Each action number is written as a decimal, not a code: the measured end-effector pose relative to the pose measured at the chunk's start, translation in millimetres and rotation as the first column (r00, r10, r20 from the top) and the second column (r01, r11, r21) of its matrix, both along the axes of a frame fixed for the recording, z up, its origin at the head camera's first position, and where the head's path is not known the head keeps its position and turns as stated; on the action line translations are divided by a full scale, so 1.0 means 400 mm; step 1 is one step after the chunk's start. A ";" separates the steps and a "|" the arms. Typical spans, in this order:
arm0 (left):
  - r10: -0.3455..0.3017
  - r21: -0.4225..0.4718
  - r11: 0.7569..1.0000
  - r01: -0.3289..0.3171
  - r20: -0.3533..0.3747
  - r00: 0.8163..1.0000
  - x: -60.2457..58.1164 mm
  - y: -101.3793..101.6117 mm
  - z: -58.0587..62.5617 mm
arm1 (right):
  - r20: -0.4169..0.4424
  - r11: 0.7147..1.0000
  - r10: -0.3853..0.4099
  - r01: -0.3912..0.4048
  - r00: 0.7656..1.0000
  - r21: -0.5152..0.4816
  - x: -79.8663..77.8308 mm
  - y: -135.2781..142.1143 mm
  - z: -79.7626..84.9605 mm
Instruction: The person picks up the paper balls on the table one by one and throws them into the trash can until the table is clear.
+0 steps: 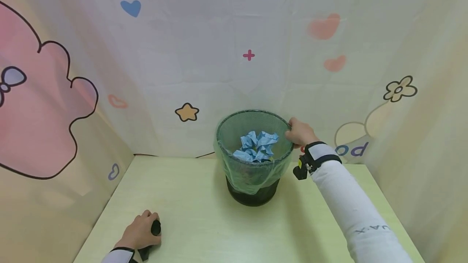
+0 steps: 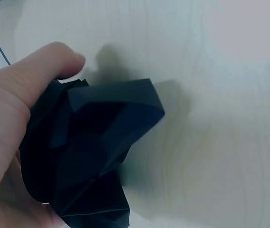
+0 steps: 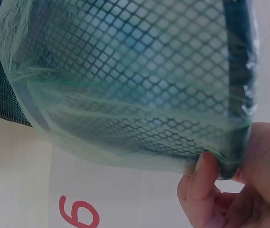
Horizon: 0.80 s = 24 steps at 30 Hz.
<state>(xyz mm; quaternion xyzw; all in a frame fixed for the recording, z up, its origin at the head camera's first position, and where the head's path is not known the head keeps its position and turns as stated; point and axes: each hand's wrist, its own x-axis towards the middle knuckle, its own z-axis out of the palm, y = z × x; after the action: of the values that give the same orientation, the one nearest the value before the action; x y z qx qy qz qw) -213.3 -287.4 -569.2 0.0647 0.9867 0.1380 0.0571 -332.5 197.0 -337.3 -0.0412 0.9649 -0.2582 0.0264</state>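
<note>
A black mesh wastebasket (image 1: 252,198) stands near the back wall, lined with a translucent green bag (image 1: 252,177) folded over its rim. Several crumpled light-blue papers (image 1: 256,147) lie inside. My right hand (image 1: 302,133) grips the basket's rim at its right side; in the right wrist view the fingers (image 3: 206,180) curl against the bag-covered edge. At the front left, my left hand (image 1: 139,230) holds a crumpled black paper (image 2: 97,142) low over the table. In the left wrist view the thumb (image 2: 54,59) lies along its upper side, and the other fingers are mostly hidden behind it.
The pale wood table (image 1: 186,198) runs back to a printed curtain (image 1: 204,52), with more curtain at both sides. A black wrist camera (image 1: 301,168) sticks out from the right wrist. Shadows fall around the basket.
</note>
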 end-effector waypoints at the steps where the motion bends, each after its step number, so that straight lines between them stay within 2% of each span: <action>1: -0.004 0.000 1.000 0.004 -0.003 1.000 0.001 0.001 0.001 | 0.000 1.000 0.000 0.000 1.000 0.001 0.000 0.000 0.000; 10: -0.052 -0.023 0.998 0.051 -0.017 0.999 -0.012 0.010 0.005 | 0.008 1.000 -0.005 0.005 1.000 0.000 0.002 -0.001 0.002; 18: -0.059 -0.026 0.998 0.059 -0.002 0.998 -0.024 0.020 -0.002 | -0.001 1.000 0.001 -0.001 1.000 0.003 -0.002 0.001 -0.003; 24: -0.076 -0.026 0.997 0.075 -0.035 0.997 -0.036 0.029 0.006 | 0.005 1.000 -0.003 0.003 1.000 0.000 -0.001 0.000 -0.001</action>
<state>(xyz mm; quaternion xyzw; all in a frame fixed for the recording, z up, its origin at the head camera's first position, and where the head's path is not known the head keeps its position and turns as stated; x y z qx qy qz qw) -227.9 -275.9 -566.7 0.1037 0.9860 0.1223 0.0455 -332.8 196.9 -337.8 -0.0393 0.9648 -0.2585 0.0283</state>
